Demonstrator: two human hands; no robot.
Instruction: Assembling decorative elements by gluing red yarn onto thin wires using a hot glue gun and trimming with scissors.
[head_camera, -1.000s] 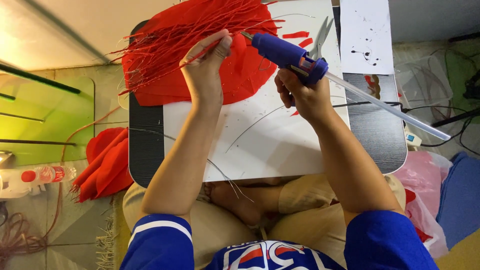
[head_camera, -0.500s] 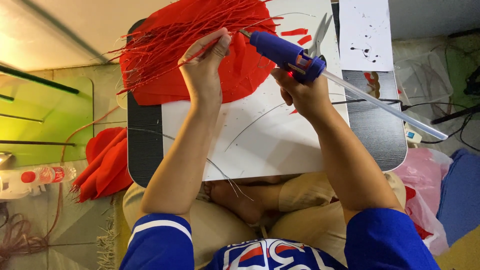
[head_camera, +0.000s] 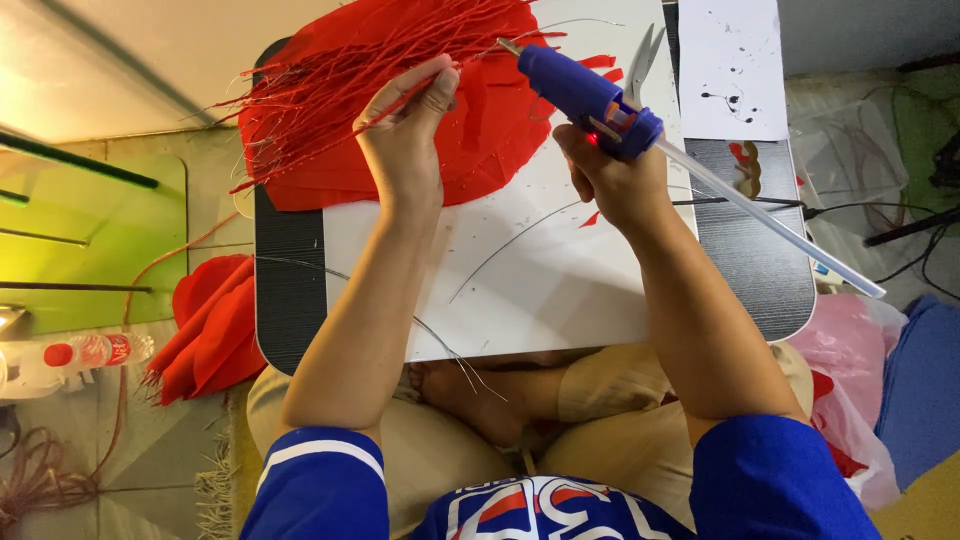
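Left hand (head_camera: 405, 140): fingers pinched on a thin red strand (head_camera: 385, 105), pressing it against the red sheet (head_camera: 420, 110) at the lap table's (head_camera: 290, 290) far edge.
Right hand (head_camera: 615, 180): closed around a blue glue gun (head_camera: 585, 90), nozzle aimed toward the pinch.
Glue stick (head_camera: 770, 225): trails rearward toward the right edge.
Scissors (head_camera: 642, 60): lie behind the gun.
White board (head_camera: 540, 280): shields the table beneath.

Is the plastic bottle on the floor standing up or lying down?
Lying down. The plastic bottle rests on its side on the floor at the left, its red cap pointing sideways rather than up.
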